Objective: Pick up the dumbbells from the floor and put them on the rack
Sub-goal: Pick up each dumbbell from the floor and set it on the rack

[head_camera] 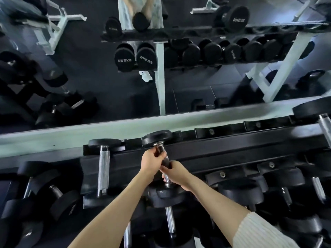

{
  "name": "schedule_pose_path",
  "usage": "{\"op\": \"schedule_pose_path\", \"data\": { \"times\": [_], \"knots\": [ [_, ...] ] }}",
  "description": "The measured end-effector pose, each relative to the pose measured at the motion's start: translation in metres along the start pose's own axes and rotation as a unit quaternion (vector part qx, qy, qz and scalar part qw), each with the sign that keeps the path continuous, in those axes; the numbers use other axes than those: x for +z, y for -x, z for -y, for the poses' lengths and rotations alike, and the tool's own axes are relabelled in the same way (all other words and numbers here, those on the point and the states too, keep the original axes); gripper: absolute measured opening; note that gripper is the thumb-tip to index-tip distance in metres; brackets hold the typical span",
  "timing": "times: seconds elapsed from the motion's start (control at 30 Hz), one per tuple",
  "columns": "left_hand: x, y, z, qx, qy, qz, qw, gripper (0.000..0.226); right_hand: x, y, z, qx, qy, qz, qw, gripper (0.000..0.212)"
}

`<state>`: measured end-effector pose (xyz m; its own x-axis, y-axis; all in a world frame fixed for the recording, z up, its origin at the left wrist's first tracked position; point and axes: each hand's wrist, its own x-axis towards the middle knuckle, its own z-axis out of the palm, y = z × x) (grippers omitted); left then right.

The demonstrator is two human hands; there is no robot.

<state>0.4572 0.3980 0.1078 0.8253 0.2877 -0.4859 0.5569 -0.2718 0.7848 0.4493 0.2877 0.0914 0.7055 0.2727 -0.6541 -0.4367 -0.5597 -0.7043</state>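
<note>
- Head view, looking down over the top tier of the rack [223, 151], and both hands are on one dumbbell [162, 156] right at the middle of the shot.
- The left hand [151, 162] wraps the upper part of the handle, fingers curled tight around the chrome just below the far head.
- The right hand [174, 173] clamps the lower part of the same handle, fingers closed around it, the two hands touching each other.
- The dumbbell's long axis runs away from the person and slightly leftward: far head against the back cradle by the mirror ledge [89, 135], near head low over the front rail, above the tier below.
- It lies roughly parallel to the neighbouring dumbbell [103, 167] already seated just to the left.
- My read: this is the seating step, and the dumbbell looks nearly home.
- To do it well, keep both heads level with the cradles, lower the far head into its saddle first, then let the near head settle.
- Keep the handle square to the rail so it matches its neighbour, not skewed.
- Fingers should come off the handle only once the weight sits on the rack, and stay clear of the gap between head and rail.
- Whether both heads already bear on the cradles, I cannot tell.
</note>
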Motion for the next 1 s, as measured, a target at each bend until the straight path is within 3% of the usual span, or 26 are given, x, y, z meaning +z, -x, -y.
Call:
{"op": "schedule_pose_path", "data": {
  "times": [0.13, 0.43, 0.67, 0.73, 0.8, 0.87, 1.0],
  "knots": [
    [0.003, -0.015, 0.009, -0.008, 0.012, 0.002, 1.000, 0.017, 0.000, -0.021, -0.007, 0.006, 0.031, 0.013, 0.999, 0.047],
    [0.006, -0.012, 0.011, -0.004, -0.003, 0.008, 1.000, 0.024, -0.004, -0.016, -0.005, 0.020, -0.022, 0.026, 0.999, 0.023],
    [0.003, 0.001, -0.008, -0.024, -0.076, 0.010, 0.997, 0.019, -0.012, -0.004, -0.006, -0.012, 0.055, -0.074, 0.996, 0.029],
    [0.003, 0.010, -0.019, -0.011, -0.123, 0.005, 0.992, 0.019, -0.022, 0.010, -0.008, -0.014, 0.051, -0.096, 0.994, 0.020],
    [0.008, 0.020, -0.029, 0.006, -0.146, 0.001, 0.989, 0.019, -0.034, 0.028, -0.015, -0.004, 0.026, -0.102, 0.994, 0.033],
    [0.023, 0.028, -0.039, 0.008, -0.133, 0.030, 0.991, 0.007, -0.047, 0.048, -0.025, 0.004, 0.011, -0.131, 0.991, 0.047],
    [0.076, 0.051, -0.054, 0.042, -0.144, 0.121, 0.981, 0.021, -0.075, 0.095, -0.064, 0.022, -0.009, -0.194, 0.981, 0.048]
  ]
}}
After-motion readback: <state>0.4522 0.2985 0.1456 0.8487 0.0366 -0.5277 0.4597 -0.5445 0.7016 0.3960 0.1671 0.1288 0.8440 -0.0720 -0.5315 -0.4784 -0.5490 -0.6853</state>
